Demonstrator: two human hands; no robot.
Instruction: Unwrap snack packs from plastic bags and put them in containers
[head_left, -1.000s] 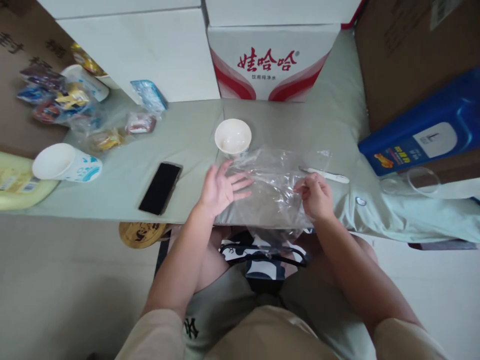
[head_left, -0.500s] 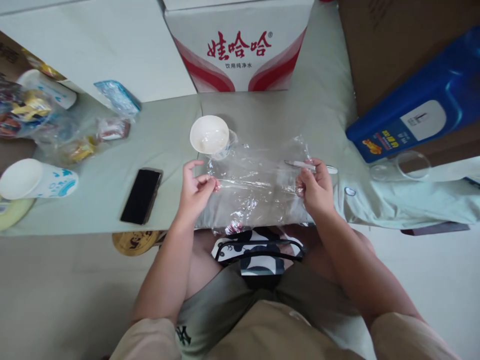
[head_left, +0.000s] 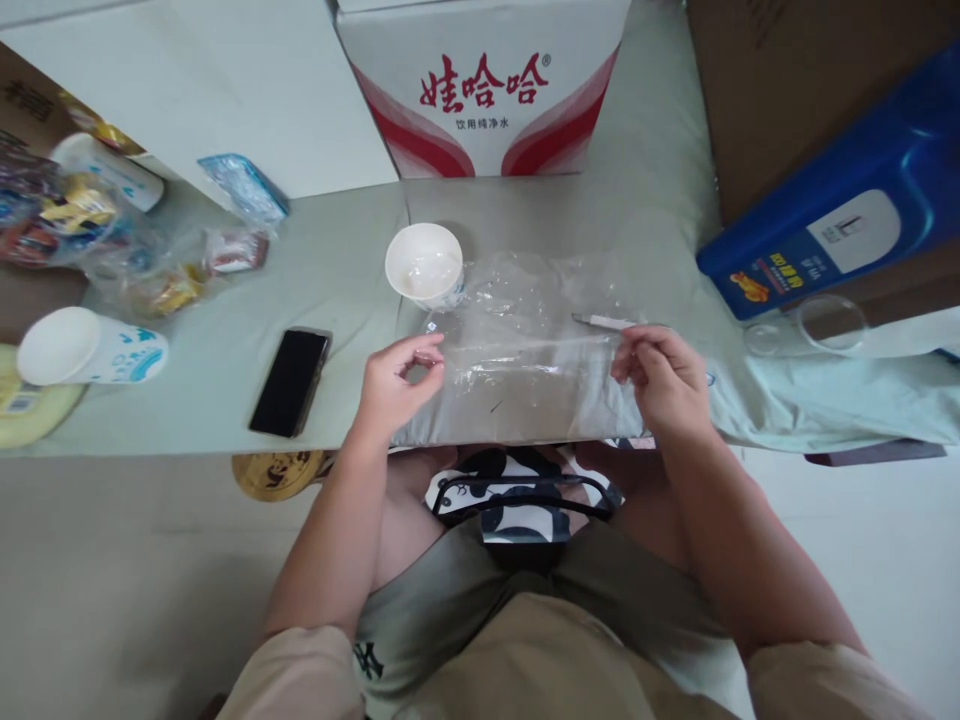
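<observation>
A thin, clear plastic film (head_left: 517,375) is stretched over the cloth between my two hands, with a straight crease running across it. My left hand (head_left: 401,385) pinches at its left edge, thumb and forefinger bent towards each other. At the right edge, my right hand (head_left: 667,385) has its fingers curled closed on the film. A slim, pale, pointed tool (head_left: 600,321) lies just beyond the right fingers, partly hidden by them. Behind the film's left side stands a white paper cup (head_left: 425,262) with something clear or whitish inside.
A phone (head_left: 291,382) lies left of my left hand. Farther left are a tipped paper cup (head_left: 97,348) and bagged snacks (head_left: 79,210). A white and red carton (head_left: 487,100) stands behind. On the right are a blue bottle (head_left: 840,210) and a clear plastic cup (head_left: 825,325) on its side.
The film has spread flatter, and its crumpled near part no longer hangs by the table edge. My right hand has moved to the right, widening the gap between my hands.
</observation>
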